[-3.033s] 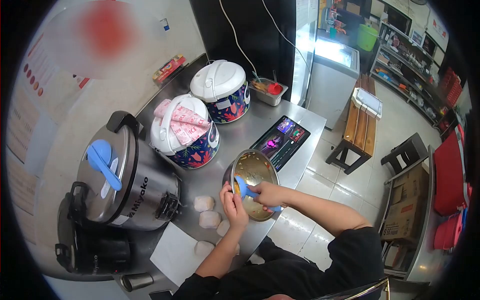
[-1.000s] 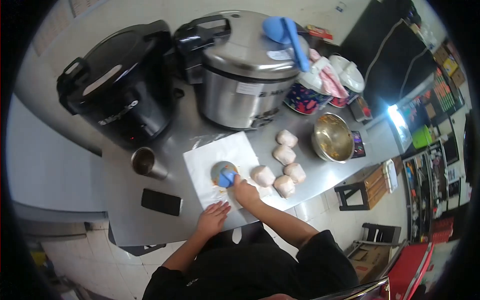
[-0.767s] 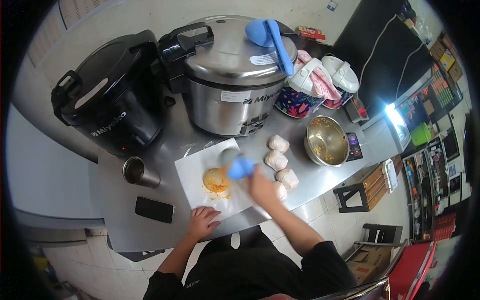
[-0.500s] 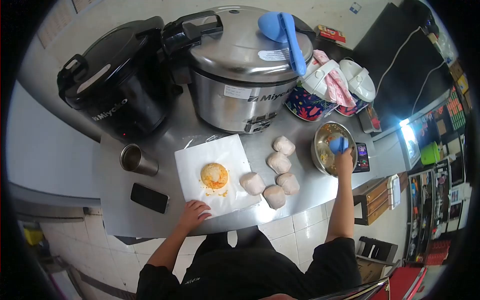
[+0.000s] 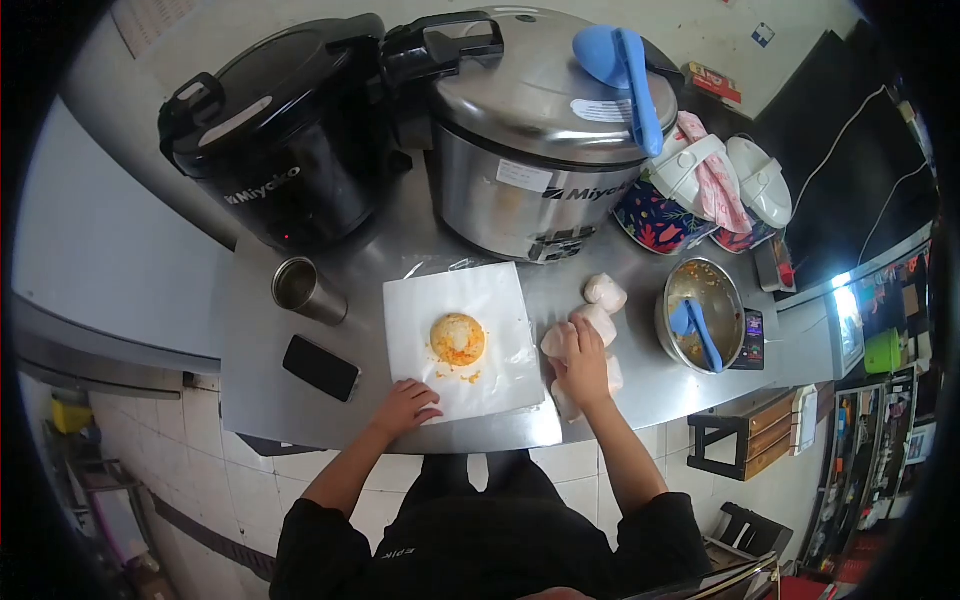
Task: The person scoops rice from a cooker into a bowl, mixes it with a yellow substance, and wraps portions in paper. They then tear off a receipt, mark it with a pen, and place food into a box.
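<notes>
With the orange-flecked rice mound (image 5: pixel 458 340) on white paper (image 5: pixel 500 390) as clock centre, the left hand (image 5: pixel 405 406), at seven, lies loosely spread on the paper's edge; the right hand (image 5: pixel 585 365), at three, bends over pale wrapped bundles (image 5: pixel 605 292), its grip impossible to tell. Farther out at three, a steel bowl (image 5: pixel 726 300) holds a blue scoop (image 5: pixel 706 336) and food scraps; a steel cup (image 5: pixel 327 302), contents unclear, stands at ten; lidded cookers, black (image 5: pixel 290 150) and silver (image 5: pixel 475 190), at eleven and one.

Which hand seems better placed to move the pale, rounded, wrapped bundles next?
Probably the right hand: it lies over the pale, rounded, wrapped bundles. The left hand rests at the near-left corner of the flat, white paper sheet, farther from them.
</notes>
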### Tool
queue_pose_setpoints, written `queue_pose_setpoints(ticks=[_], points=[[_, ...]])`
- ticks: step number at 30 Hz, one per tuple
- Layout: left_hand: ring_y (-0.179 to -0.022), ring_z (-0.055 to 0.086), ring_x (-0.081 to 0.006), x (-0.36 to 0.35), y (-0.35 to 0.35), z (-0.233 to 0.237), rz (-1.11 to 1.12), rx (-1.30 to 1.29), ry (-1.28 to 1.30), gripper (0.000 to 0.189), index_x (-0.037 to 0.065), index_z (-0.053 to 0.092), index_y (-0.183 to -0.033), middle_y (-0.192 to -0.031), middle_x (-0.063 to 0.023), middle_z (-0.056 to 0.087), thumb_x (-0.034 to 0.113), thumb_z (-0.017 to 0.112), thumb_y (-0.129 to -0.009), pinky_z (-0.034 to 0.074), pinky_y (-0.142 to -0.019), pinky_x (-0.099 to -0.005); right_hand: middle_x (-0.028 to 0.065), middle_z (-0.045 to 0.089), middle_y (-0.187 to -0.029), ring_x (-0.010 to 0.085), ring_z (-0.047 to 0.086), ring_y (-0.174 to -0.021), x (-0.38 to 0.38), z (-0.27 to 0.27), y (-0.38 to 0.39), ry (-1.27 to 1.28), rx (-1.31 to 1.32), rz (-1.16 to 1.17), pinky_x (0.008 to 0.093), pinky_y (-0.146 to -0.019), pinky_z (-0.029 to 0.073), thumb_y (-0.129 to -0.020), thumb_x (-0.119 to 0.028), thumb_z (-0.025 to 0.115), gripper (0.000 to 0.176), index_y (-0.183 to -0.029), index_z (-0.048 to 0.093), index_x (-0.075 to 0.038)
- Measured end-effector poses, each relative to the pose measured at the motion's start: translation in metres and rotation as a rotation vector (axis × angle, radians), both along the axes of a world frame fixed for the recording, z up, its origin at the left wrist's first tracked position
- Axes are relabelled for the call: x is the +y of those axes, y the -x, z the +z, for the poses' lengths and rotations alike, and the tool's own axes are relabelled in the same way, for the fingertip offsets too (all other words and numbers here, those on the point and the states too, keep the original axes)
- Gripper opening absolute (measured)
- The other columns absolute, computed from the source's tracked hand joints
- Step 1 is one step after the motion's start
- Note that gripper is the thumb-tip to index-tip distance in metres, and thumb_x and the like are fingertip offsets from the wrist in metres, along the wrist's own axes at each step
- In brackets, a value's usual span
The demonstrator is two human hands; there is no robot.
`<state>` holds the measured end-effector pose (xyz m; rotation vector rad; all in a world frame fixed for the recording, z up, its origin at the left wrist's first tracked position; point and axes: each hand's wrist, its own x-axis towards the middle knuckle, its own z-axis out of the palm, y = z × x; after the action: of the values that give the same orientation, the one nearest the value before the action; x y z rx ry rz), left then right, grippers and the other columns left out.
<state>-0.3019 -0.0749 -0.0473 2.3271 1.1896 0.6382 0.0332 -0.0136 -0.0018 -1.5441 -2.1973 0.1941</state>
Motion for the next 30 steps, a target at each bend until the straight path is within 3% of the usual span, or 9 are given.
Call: queue_pose_setpoints(ticks=[3,6,10,16,18,22,24,27,30], points=[[-0.081,0.056,-0.0230,0.006,0.001,-0.011,-0.024,0.043,-0.012,0.018,0.012,0.060,-0.079,-0.081,-0.0023,0.060,0.028,0.068,-0.076,0.043,-0.078,-0.0364,0.0191,0.055,-0.098,0.0365,0.058,-0.083,-0.036,-0.009,0.037,0.353,0.199,-0.087,0.0449,-0.068,0.046,-0.076,-0.016,0.066,0.042,-0.111,0.046,-0.004],[-0.074,0.057,-0.0220,0.008,-0.004,-0.016,0.050,0.038,-0.161,0.018,0.012,0.060,-0.076,-0.075,-0.0021,0.060,0.028,0.069,-0.075,0.045,-0.071,-0.0344,0.0155,0.058,-0.079,0.0320,0.060,-0.067,-0.056,-0.029,0.075,0.387,0.238,-0.190,0.0422,-0.060,0.047,-0.075,-0.016,0.068,0.042,-0.108,0.043,-0.005],[-0.066,0.058,-0.0211,0.010,-0.008,-0.015,0.103,0.041,-0.264,0.022,0.011,0.059,-0.071,-0.069,-0.0021,0.059,0.029,0.070,-0.074,0.047,-0.063,-0.0322,0.0120,0.057,-0.069,0.0301,0.060,-0.063,-0.049,-0.033,0.081,0.517,0.363,-0.280,0.0404,-0.058,0.047,-0.074,-0.010,0.066,0.040,-0.105,0.041,-0.006],[-0.065,0.059,-0.0204,0.013,-0.013,-0.010,0.176,0.044,-0.127,0.029,0.010,0.056,-0.068,-0.065,-0.0039,0.058,0.034,0.071,-0.072,0.048,-0.062,-0.0322,0.0103,0.056,-0.065,0.0263,0.059,-0.058,-0.042,-0.032,0.089,0.518,0.491,-0.261,0.0361,-0.056,0.047,-0.071,-0.003,0.062,0.040,-0.105,0.040,-0.006],[-0.068,0.059,-0.0225,0.013,-0.031,0.001,0.088,-0.091,-0.298,0.030,0.010,0.058,-0.073,-0.074,-0.0054,0.059,0.035,0.073,-0.070,0.047,-0.061,-0.0321,0.0095,0.055,-0.063,0.0248,0.056,-0.054,-0.040,-0.026,0.090,0.467,0.585,-0.248,0.0346,-0.054,0.047,-0.070,-0.004,0.062,0.041,-0.104,0.040,-0.006],[-0.073,0.059,-0.0242,0.003,-0.069,0.028,0.143,-0.084,-0.185,0.025,0.009,0.059,-0.083,-0.083,-0.0054,0.059,0.026,0.072,-0.070,0.048,-0.064,-0.0339,0.0077,0.056,-0.068,0.0245,0.055,-0.059,-0.034,0.002,0.085,0.564,0.665,-0.267,0.0338,-0.060,0.047,-0.067,-0.006,0.068,0.046,-0.105,0.042,-0.006],[-0.080,0.059,-0.0244,0.005,-0.070,0.017,0.121,-0.015,-0.009,0.024,0.009,0.058,-0.091,-0.088,-0.0050,0.057,0.016,0.067,-0.070,0.049,-0.070,-0.0359,0.0054,0.056,-0.076,0.0238,0.056,-0.070,-0.031,0.020,0.080,0.088,0.313,0.164,0.0336,-0.070,0.046,-0.063,-0.009,0.072,0.052,-0.107,0.046,-0.008],[-0.083,0.059,-0.0248,0.010,-0.064,0.029,0.120,-0.077,0.029,0.019,0.009,0.058,-0.088,-0.086,-0.0061,0.056,0.010,0.063,-0.069,0.049,-0.071,-0.0369,0.0041,0.055,-0.081,0.0231,0.056,-0.081,-0.030,0.022,0.074,0.003,-0.041,0.262,0.0336,-0.076,0.043,-0.061,-0.013,0.072,0.045,-0.102,0.053,-0.009],[-0.081,0.059,-0.0254,0.012,-0.047,0.033,0.107,0.005,-0.073,0.017,0.009,0.059,-0.087,-0.086,-0.0073,0.056,0.010,0.062,-0.070,0.049,-0.068,-0.0365,0.0040,0.056,-0.081,0.0231,0.057,-0.081,-0.020,0.006,0.050,0.178,-0.054,0.390,0.0336,-0.075,0.044,-0.063,-0.012,0.069,0.032,-0.093,0.057,-0.008]])
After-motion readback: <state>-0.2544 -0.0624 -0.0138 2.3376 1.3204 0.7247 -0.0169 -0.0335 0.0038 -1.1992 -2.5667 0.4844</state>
